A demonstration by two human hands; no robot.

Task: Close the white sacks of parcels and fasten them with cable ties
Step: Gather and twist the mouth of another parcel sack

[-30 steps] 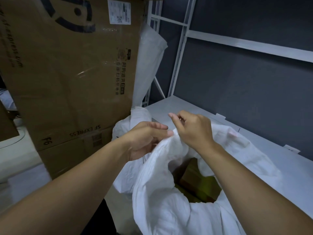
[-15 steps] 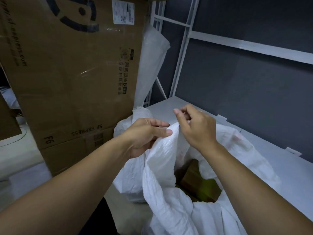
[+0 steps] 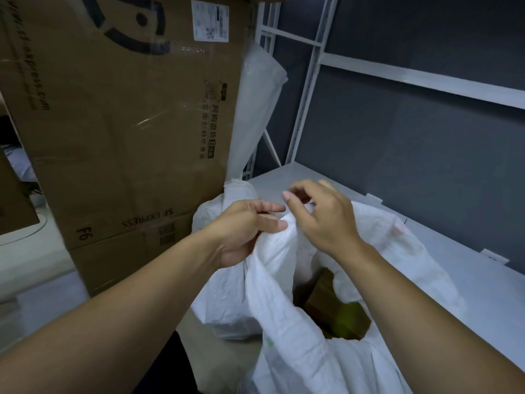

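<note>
White sack [image 3: 284, 314], rim pinched in grip of left hand [image 3: 244, 228] and right hand [image 3: 326, 220]

Left of and above the grip, tall cardboard box [image 3: 113, 123] printed SF EXPRESS upside down, white shipping label [image 3: 210, 19] near its top. Beyond the grip, white metal shelf rack [image 3: 309, 81] against dark grey wall [image 3: 426, 152]; pale shelf board [image 3: 483, 294] right of the grip.

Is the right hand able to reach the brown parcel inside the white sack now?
Probably yes. The white sack gapes open below the right hand, with the brown parcel uncovered inside. The hand pinches the sack's cloth, so it must let go first.
</note>
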